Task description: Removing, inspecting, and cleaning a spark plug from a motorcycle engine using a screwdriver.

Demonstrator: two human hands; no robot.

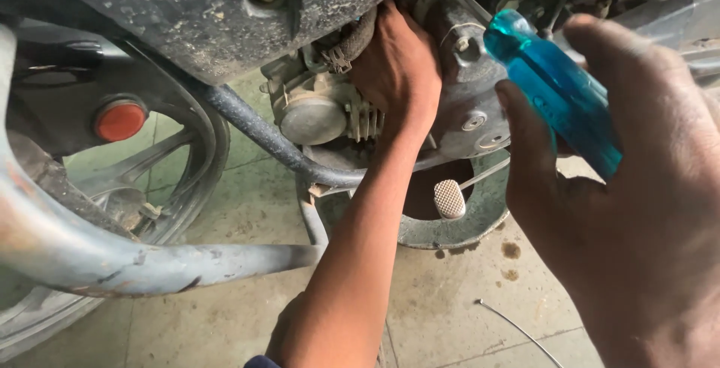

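My left hand (397, 68) reaches up into the side of a motorcycle engine (469, 90). It rests beside a ribbed black hose with a metal clamp (346, 47) and just above a round grey engine part (313, 118). Its fingertips are hidden behind the hose and the engine. My right hand (630, 210) is close to the camera on the right, closed around the clear blue handle of a screwdriver (559, 87). The handle points up and left toward the engine. The screwdriver's shaft is hidden.
A dirty black panel (187, 15) hangs over the engine. A grey frame tube (255, 124) curves below it. A worn guard bar (150, 263) crosses the lower left, in front of a spoked wheel (187, 180) and an orange reflector (120, 120). A ridged pedal (449, 198) juts out; a thin wire (517, 327) lies on the concrete floor.
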